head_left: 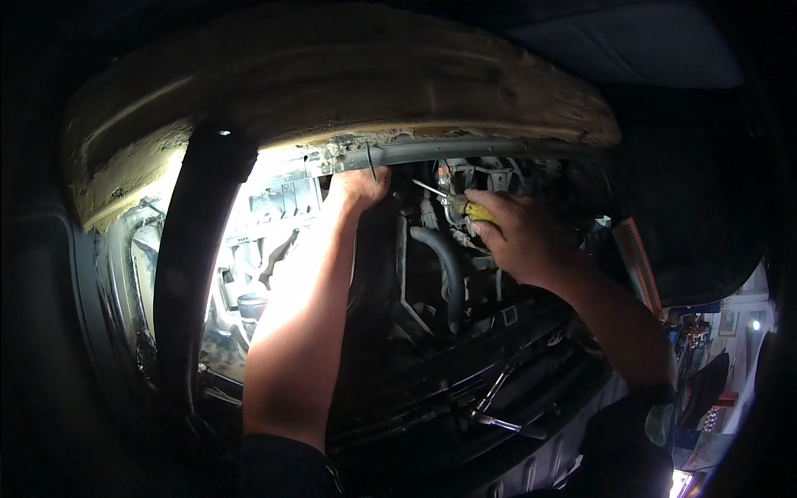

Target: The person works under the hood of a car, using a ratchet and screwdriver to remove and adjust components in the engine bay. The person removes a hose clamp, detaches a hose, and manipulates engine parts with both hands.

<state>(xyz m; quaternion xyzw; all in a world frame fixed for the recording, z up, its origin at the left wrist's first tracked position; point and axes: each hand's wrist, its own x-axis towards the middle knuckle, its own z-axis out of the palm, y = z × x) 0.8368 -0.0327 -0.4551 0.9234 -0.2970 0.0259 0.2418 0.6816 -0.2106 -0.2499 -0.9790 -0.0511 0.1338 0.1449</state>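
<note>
My right hand [523, 236] is closed around the yellow handle of a screwdriver [480, 212]. Its thin metal shaft points up and left across the engine bay, and the tip is near dark hoses and fittings. Further left, my left hand [359, 187] is up against the underside of a long metal rail [432, 152]. Its fingers look curled, and a thin dark strip [370, 158] stands up beside them. What the left fingers hold, if anything, is hidden. Below the screwdriver, a curved black hose [448, 274] hangs down.
A ratchet wrench [498, 422] with a long extension lies on the dark front edge near me. A wide black strut [191, 249] crosses the left side, next to brightly lit engine parts. An orange-edged piece [638, 266] stands at right. Brown padding [349, 75] lies along the far side.
</note>
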